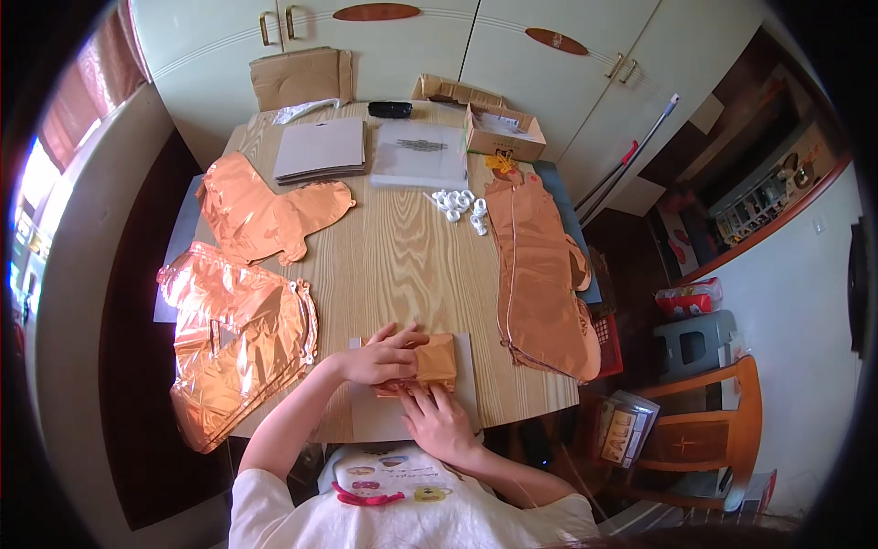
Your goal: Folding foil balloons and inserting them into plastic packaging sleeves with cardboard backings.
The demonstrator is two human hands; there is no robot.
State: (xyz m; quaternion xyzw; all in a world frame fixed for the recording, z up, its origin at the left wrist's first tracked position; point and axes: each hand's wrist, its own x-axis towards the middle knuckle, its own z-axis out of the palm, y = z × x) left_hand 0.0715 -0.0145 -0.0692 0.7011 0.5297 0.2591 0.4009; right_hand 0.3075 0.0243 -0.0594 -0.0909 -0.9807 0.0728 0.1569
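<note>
Together, our left hand (380, 359) and right hand (439, 423) pressed flat, fingers spread, on folded foil (434, 361), gripping nothing, grey card (465, 384) beneath, table (402, 265).

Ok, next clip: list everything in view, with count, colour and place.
folded foil balloon: one, rose gold, under both hands
grey card: one, beneath it, near table edge
wooden table: one, light, centre
flat foil balloons: two stacks left, one stack right, rose gold
white plastic rings: small heap, table middle
grey card stack: one, far left
clear bag stack: one, far centre
cardboard box: one, open, far right
wooden chair: one, right
left hand: on balloon
right hand: on its near edge
</note>
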